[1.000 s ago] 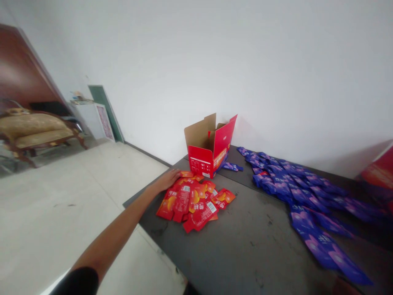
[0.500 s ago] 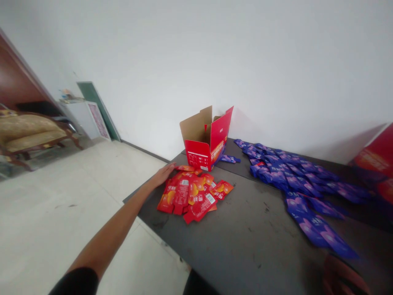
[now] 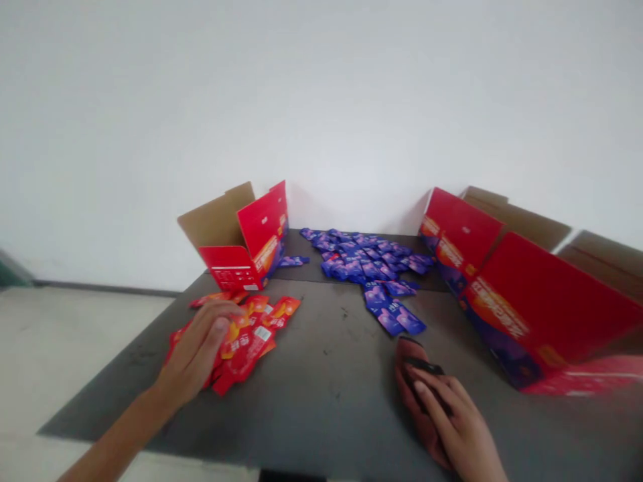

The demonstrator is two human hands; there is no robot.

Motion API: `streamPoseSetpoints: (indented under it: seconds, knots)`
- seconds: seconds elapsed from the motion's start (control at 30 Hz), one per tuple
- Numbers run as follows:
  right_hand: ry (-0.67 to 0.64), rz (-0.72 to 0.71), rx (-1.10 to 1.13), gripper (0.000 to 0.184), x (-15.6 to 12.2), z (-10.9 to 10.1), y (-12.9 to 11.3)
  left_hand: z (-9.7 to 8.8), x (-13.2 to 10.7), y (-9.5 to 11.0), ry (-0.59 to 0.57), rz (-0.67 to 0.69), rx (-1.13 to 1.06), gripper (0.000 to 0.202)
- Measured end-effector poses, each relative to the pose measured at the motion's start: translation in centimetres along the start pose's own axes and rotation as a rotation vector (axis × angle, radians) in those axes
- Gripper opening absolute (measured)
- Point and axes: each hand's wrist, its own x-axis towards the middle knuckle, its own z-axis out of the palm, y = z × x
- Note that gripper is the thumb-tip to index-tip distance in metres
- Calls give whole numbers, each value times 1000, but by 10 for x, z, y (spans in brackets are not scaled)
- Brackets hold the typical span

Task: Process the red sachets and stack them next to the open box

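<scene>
My left hand (image 3: 195, 348) rests over a pile of red and orange packets (image 3: 251, 345), its fingers loosely extended and nothing visibly gripped. The hand hides part of the pile. On the right, my right hand (image 3: 455, 415) has its fingers on a reddish-brown, soft-looking item with a black strip (image 3: 416, 395), lying on the dark table; its exact kind is unclear. Just beyond that item lie several purple-blue packets (image 3: 396, 314), joined to a larger heap of purple packets (image 3: 369, 258) near the wall.
An open red carton (image 3: 228, 264) stands behind the red pile. More open red cartons (image 3: 522, 301) line the right side, the nearest blurred. The dark table (image 3: 321, 408) meets a white wall (image 3: 351, 120) at the back; its left edge drops to a pale floor (image 3: 90, 341).
The view has swung right, bringing the right-hand cartons in. My left hand has moved from the pile's far left edge onto the packets. My right hand now shows on the reddish-brown item.
</scene>
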Motion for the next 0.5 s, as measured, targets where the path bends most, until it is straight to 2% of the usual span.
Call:
streamPoseSetpoints:
  seconds: [0.03, 0.1, 0.2, 0.23, 0.37, 0.5]
  knots:
    - [-6, 7, 6, 40, 0, 0, -4, 15, 6, 22, -81, 64, -41, 30]
    - [-4, 5, 8, 37, -1, -1, -10, 52, 25, 62, -322, 172, -69, 36]
    - [10, -24, 2, 34, -2, -2, -13, 125, 67, 102, -555, 321, 119, 42]
    - [16, -37, 1, 33, -2, -3, -14, 151, 83, 109, -599, 369, 212, 43]
    - [52, -130, 15, 32, 1, -5, -9, 251, 146, 119, -700, 448, 298, 34]
    - [98, -225, 17, 31, 2, 7, 6, 335, 187, 124, -750, 512, 382, 22]
